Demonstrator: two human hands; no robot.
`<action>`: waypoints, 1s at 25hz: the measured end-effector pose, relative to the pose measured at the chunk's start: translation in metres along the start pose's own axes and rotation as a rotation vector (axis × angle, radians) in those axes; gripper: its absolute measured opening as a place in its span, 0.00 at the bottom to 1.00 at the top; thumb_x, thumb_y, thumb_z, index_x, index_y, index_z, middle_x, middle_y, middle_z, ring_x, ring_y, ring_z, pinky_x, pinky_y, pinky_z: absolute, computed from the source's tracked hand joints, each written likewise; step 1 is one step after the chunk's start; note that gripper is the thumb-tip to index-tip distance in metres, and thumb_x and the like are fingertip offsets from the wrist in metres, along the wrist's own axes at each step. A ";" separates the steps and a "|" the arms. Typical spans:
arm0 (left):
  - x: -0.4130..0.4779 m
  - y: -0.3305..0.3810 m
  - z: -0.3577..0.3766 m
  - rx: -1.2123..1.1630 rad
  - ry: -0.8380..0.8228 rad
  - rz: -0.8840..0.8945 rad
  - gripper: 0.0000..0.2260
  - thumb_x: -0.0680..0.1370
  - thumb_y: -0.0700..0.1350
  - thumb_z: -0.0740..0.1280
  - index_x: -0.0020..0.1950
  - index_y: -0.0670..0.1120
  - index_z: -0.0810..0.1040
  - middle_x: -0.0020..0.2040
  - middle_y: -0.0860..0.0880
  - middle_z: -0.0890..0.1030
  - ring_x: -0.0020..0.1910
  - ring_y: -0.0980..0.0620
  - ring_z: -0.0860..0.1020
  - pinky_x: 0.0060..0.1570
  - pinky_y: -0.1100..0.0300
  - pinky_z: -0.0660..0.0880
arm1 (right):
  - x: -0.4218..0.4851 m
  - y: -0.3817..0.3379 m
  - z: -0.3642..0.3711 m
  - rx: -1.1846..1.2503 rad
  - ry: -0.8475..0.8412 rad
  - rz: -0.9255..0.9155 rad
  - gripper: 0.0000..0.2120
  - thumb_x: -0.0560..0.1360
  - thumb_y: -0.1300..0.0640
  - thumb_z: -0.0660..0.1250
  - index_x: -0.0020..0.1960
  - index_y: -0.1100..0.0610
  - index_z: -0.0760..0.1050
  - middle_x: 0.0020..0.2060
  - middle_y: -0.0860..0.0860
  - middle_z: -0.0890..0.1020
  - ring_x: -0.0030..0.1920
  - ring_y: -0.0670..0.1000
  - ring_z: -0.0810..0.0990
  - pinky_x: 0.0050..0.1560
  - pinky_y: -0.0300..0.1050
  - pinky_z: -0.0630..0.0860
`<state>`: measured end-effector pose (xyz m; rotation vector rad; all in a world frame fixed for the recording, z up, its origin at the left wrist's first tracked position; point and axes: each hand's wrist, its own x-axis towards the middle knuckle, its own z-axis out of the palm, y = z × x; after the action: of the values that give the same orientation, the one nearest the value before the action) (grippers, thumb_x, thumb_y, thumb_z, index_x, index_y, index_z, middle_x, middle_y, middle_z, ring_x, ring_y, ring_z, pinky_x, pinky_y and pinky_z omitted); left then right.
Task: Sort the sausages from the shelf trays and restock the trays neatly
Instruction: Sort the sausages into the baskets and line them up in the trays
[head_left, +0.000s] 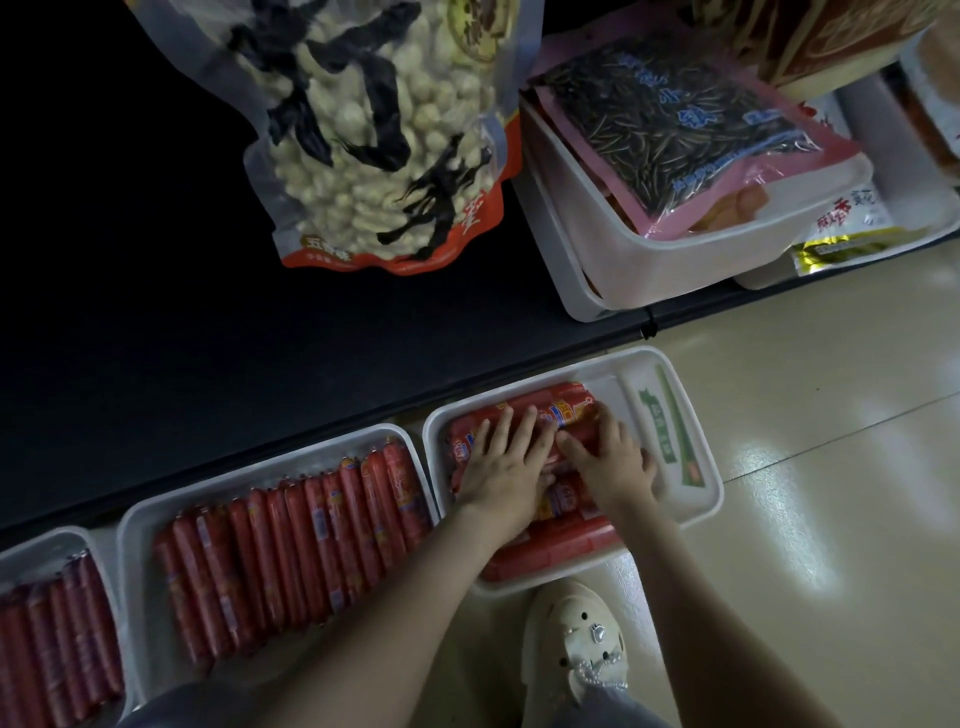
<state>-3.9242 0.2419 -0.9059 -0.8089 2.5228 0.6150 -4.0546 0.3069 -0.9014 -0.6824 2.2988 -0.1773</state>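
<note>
Pressing flat on red film-wrapped sausages (561, 545), left hand (506, 467) and right hand (615, 465) side by side, fingers straight, sausages under both palms, filling the left side of a shallow white tray (675, 512).

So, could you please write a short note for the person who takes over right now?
Hands: left hand and right hand both press flat on the red sausage packs in the right white plastic tray on the floor.
Also there: a green-and-white pack.
Done: the middle white tray and left white tray hold neat sausage rows.
Left: tidy the right tray, probably return all trays to the shelf.
</note>
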 end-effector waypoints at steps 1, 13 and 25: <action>-0.002 -0.003 0.003 -0.028 0.012 -0.050 0.29 0.81 0.58 0.44 0.79 0.48 0.41 0.79 0.47 0.42 0.77 0.46 0.40 0.73 0.49 0.36 | 0.011 -0.001 -0.001 0.064 -0.025 0.050 0.28 0.74 0.36 0.61 0.70 0.48 0.64 0.65 0.51 0.74 0.67 0.53 0.69 0.72 0.56 0.50; -0.009 -0.018 0.018 0.056 0.284 -0.110 0.30 0.77 0.56 0.50 0.76 0.42 0.56 0.76 0.43 0.61 0.75 0.46 0.57 0.72 0.47 0.52 | 0.017 -0.034 -0.007 1.019 0.050 0.026 0.17 0.65 0.52 0.77 0.50 0.49 0.74 0.46 0.52 0.84 0.50 0.58 0.82 0.54 0.57 0.78; -0.016 -0.018 0.011 0.050 0.218 -0.174 0.28 0.77 0.54 0.54 0.76 0.43 0.62 0.76 0.43 0.62 0.75 0.45 0.61 0.72 0.49 0.52 | -0.021 -0.025 0.028 -0.290 0.068 -0.198 0.29 0.82 0.47 0.46 0.78 0.53 0.38 0.78 0.55 0.45 0.77 0.54 0.43 0.73 0.57 0.36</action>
<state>-3.8984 0.2416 -0.9116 -1.1170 2.6095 0.4251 -4.0124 0.2986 -0.9019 -1.0676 2.3432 0.0437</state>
